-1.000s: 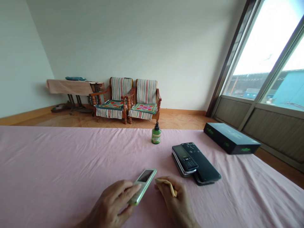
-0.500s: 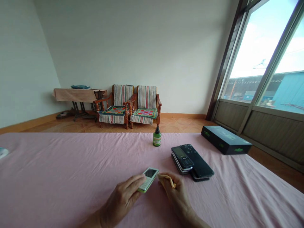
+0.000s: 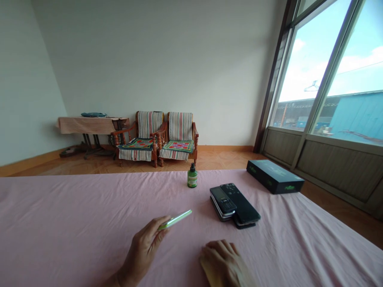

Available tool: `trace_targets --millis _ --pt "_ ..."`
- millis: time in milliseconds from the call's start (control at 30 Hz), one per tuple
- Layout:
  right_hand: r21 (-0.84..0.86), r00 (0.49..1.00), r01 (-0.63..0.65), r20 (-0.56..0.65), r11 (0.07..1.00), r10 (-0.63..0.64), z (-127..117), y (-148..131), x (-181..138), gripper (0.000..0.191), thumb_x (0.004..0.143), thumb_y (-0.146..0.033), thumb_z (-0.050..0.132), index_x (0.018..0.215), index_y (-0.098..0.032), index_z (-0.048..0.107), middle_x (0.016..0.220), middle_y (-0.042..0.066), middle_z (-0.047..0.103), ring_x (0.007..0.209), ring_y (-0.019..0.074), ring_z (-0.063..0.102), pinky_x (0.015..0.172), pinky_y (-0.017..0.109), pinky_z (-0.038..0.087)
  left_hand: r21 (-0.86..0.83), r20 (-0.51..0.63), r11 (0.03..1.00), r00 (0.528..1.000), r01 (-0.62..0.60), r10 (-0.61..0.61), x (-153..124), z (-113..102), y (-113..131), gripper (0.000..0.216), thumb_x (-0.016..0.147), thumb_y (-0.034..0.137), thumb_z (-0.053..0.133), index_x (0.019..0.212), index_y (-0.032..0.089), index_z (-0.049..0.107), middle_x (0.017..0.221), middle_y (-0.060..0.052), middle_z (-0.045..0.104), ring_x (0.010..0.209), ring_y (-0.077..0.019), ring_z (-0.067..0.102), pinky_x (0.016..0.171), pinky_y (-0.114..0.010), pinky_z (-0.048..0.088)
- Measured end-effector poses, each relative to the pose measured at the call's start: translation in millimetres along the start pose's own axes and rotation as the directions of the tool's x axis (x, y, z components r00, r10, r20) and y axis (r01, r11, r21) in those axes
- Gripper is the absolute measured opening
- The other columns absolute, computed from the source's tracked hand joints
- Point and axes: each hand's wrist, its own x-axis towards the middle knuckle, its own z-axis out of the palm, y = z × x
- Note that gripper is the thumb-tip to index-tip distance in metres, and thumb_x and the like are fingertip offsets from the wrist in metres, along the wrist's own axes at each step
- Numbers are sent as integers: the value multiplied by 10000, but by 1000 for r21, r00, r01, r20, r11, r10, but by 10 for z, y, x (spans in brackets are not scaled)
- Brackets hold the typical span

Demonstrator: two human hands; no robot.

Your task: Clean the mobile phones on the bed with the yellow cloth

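Observation:
A white and light-green keypad phone (image 3: 176, 220) is pinched at its lower end by my left hand (image 3: 145, 243), raised above the pink sheet (image 3: 89, 223). The phone is tilted so that mainly its thin edge shows. Low on the sheet, my right hand (image 3: 223, 261) is palm down with its fingers curled under. Whatever lies beneath those fingers is hidden; the yellowish cloth does not show. Ahead of the right hand a black keypad phone (image 3: 224, 200) lies on top of a small stack of phones, against a larger black phone or case (image 3: 242, 205).
A green spray bottle (image 3: 192, 177) stands near the sheet's far edge. To the right lies a flat black box (image 3: 275, 176) with green marks. Beyond are two wooden armchairs (image 3: 179, 137), a cloth-covered table (image 3: 86, 125) and a large window (image 3: 317, 79).
My left hand has tilted the phone from screen-up to edge-on and moved it slightly left. My right hand has drawn back and turned palm down; the yellowish cloth in it has gone from sight.

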Motion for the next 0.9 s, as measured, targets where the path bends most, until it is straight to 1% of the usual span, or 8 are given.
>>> trace_targets --millis 100,200,233,300,400,533,733,900 --pt "118 999 33 14 992 -35 63 89 -62 312 846 -243 604 1146 -330 598 1056 20 694 908 217 642 771 304 472 31 9 998 999 -52 52 70 39 46 220 947 263 488 1146 217 571 997 -48 700 914 -156 691 789 -207 554" --pt "307 996 79 6 948 -85 -41 133 -90 486 787 -450 663 1247 -340 552 1159 54 662 985 251 635 809 325 493 47 6 995 996 -88 87 221 118 138 224 957 252 462 1150 203 564 1000 -60 699 908 -159 693 783 -217 559" --pt "362 998 59 -26 930 -54 -103 128 -92 520 775 -507 654 1253 -329 554 1183 69 647 1012 262 626 824 337 497 55 -2 993 995 -101 101 290 154 175 223 959 249 455 1146 197 564 999 -64 699 904 -161 694 778 -219 561" --pt "440 979 -34 -167 897 118 -233 100 -86 468 816 -532 591 1217 -292 590 1187 87 635 1059 262 605 865 347 492 83 -16 987 990 -136 138 450 244 249 213 961 242 450 1132 189 565 989 -65 699 888 -163 695 770 -227 563" --pt "521 887 -158 -298 839 352 -379 68 -49 302 899 -451 503 1020 -242 685 1003 73 685 954 212 639 821 282 502 171 -18 964 977 -205 211 702 424 343 211 972 229 432 1147 180 539 984 -71 686 911 -171 680 790 -257 557" --pt "560 847 -259 -259 787 464 -427 107 1 359 928 -422 453 771 -199 686 740 44 665 715 171 628 639 223 481 200 3 949 969 -243 247 962 719 448 247 989 230 391 1199 184 513 1073 -93 633 1005 -192 634 855 -306 530" --pt "507 838 -287 -279 813 469 -374 142 11 400 928 -428 440 701 -178 655 652 29 617 618 155 570 580 228 425 234 149 903 931 -361 333 1072 1122 607 238 969 183 416 1178 160 527 986 -83 627 878 -222 633 790 -367 534" --pt "504 829 -265 -317 822 462 -377 118 33 422 920 -440 456 665 -172 658 612 24 595 580 145 544 545 224 411 218 242 897 912 -385 332 1038 1278 724 234 927 111 440 1134 159 541 935 -67 604 834 -209 626 757 -346 538"
